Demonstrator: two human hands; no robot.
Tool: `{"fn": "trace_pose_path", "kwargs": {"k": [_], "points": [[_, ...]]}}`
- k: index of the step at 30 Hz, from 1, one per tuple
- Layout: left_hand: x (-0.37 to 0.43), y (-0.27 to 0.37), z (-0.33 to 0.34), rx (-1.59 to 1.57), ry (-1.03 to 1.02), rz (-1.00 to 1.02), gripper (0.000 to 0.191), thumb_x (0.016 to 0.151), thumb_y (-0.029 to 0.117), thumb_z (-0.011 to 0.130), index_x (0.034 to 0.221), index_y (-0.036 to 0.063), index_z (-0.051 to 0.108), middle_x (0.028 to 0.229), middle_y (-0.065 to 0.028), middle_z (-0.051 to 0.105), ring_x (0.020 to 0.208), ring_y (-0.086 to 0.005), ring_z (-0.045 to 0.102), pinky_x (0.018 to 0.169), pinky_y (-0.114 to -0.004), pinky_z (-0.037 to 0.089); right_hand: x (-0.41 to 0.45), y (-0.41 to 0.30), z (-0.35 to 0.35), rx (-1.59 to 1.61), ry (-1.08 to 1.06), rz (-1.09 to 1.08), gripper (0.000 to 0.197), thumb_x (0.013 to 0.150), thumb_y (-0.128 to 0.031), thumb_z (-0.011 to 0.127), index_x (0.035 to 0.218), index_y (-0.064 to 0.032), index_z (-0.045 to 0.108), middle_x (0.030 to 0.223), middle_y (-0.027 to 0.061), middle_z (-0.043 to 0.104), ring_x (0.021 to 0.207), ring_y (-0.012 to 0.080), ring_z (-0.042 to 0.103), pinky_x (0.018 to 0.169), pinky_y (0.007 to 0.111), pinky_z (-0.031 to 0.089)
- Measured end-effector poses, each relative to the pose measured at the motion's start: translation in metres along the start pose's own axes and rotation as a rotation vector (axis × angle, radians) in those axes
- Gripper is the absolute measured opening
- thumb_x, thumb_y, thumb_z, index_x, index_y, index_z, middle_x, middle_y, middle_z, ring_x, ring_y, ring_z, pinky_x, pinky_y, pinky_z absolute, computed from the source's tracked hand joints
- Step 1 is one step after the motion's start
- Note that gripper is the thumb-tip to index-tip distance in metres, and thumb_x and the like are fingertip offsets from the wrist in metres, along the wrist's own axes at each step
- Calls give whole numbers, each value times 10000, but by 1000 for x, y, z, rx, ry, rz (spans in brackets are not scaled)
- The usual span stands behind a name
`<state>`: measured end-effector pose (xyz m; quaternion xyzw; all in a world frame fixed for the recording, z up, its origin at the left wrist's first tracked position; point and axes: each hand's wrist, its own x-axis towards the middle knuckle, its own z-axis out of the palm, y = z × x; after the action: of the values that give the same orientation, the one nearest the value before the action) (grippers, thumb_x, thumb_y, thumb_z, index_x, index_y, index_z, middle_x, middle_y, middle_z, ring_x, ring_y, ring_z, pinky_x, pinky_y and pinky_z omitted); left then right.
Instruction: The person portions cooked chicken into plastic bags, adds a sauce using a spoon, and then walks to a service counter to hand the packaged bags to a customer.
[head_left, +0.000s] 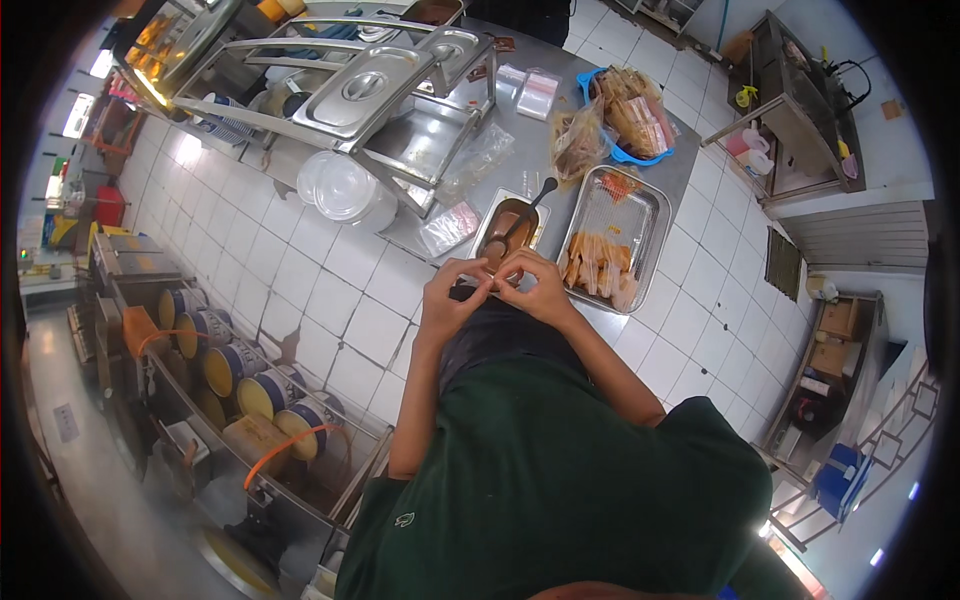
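Observation:
Close together over the near end of a metal pan of brown sauce (514, 217), my left hand (452, 298) and my right hand (535, 286) meet at the fingertips. Thumbs and forefingers pinch a small pale thing, mostly hidden, too small to name for certain. A dark-handled ladle (531, 202) rests in the sauce, its handle leaning over the far right rim. Just right of my right hand, a perforated metal tray (636, 217) holds several small clear plastic bags with orange-brown contents (596, 266) at its near end.
Clear plastic bags (451, 227) lie left of the pan, and zip bags (538, 94) farther back. A blue basket (637, 156) holds packed bags. Clear tubs (345, 187) stand at the table's left edge beside a metal rack with lidded pans (365, 86). Large tins (225, 367) sit lower left.

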<state>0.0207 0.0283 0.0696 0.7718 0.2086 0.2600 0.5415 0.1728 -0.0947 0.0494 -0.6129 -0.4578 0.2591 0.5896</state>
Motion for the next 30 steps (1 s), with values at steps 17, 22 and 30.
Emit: {"fn": "trace_pose_path", "kwargs": {"k": [17, 22, 30], "points": [[-1, -18, -5, -92, -14, -42, 505, 752, -82, 723, 1241, 11, 633, 890, -62, 678, 864, -155, 638, 828, -288, 500, 0, -11, -3, 8, 6, 86, 148, 754, -71, 737, 882, -43, 669, 860, 61, 615, 815, 194, 611, 720, 312, 497], [-5, -17, 3, -111, -12, -16, 517, 778, -104, 698, 1275, 10, 609, 923, -77, 661, 896, -167, 641, 865, -298, 503, 5, -12, -6, -49, -72, -43, 162, 749, -105, 739, 873, -39, 659, 843, 72, 603, 826, 222, 601, 745, 335, 484], [1, -18, 0, 52, 48, 72, 445, 790, -128, 675, 1214, -1, 631, 874, -64, 629, 867, -169, 624, 868, -312, 496, 3, -19, -3, -92, -23, -41, 162, 731, -95, 732, 850, -42, 636, 856, 77, 611, 859, 248, 594, 751, 346, 482]]}}
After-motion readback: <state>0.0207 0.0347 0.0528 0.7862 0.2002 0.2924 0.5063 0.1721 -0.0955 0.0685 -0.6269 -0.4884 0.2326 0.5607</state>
